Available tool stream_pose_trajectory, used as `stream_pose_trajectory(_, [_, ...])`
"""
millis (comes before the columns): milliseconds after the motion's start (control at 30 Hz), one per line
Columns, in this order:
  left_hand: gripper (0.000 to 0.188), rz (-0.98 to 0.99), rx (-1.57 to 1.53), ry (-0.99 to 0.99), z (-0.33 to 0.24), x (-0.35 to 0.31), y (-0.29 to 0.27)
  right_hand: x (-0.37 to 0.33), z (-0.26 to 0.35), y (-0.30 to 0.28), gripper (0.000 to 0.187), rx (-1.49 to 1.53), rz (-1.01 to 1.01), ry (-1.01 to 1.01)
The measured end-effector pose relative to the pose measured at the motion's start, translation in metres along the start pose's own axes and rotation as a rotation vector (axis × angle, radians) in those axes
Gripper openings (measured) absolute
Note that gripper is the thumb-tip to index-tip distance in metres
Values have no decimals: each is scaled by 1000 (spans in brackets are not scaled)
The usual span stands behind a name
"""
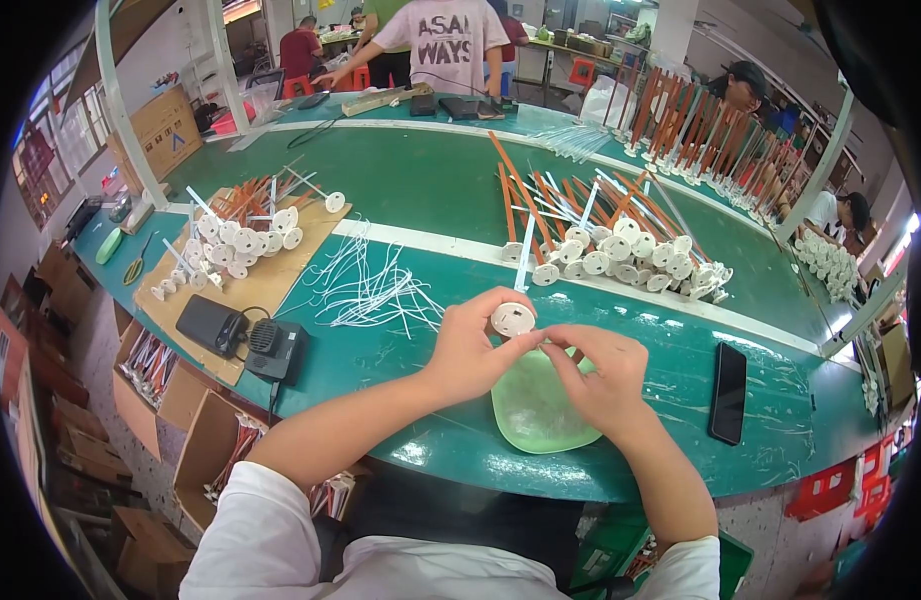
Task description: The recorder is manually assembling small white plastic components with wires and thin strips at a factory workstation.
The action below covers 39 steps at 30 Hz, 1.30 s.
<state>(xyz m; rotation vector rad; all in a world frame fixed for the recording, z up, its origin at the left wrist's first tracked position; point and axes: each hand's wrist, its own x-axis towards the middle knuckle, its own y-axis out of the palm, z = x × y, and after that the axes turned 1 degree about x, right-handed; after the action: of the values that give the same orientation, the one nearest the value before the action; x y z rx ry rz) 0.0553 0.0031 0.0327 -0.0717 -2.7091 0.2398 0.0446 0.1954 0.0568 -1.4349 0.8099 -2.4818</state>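
My left fingers are pinching a round white disc, and its flat face with little holes is turned up to me. A pale stick pokes out behind it, pointing away from me. My right fingers are bunched up close to my left thumb, right next to the disc; I cannot tell if they have something tiny between them. The disc is up over the green counter, at the far edge of a light green bowl. The bowl sits under my right fingers, close to me. To the left lies a messy bunch of thin white wires. Past that, a pile of discs on sticks lies on brown cardboard, with two black boxes nearer to me. A black phone lies off to the right. Farther away is a big heap of white discs with orange and white sticks.
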Motion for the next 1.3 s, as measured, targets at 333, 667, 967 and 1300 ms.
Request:
stream_pose_trajectory(333, [27, -86, 74, 197, -3, -2, 0, 3, -4, -6, 20, 1, 18, -22])
stream_pose_trajectory(667, [26, -53, 62, 259, -1, -4, 0, 1, -3, 0, 6, 814, -19, 698])
stream_pose_trajectory(967, [20, -66, 25, 212, -5, -5, -1, -2, 7, 4, 9, 574, -36, 654])
stream_pose_trajectory(1300, [20, -55, -57, 174, -8, -4, -1, 5, -1, -1, 21, -87, -102, -236])
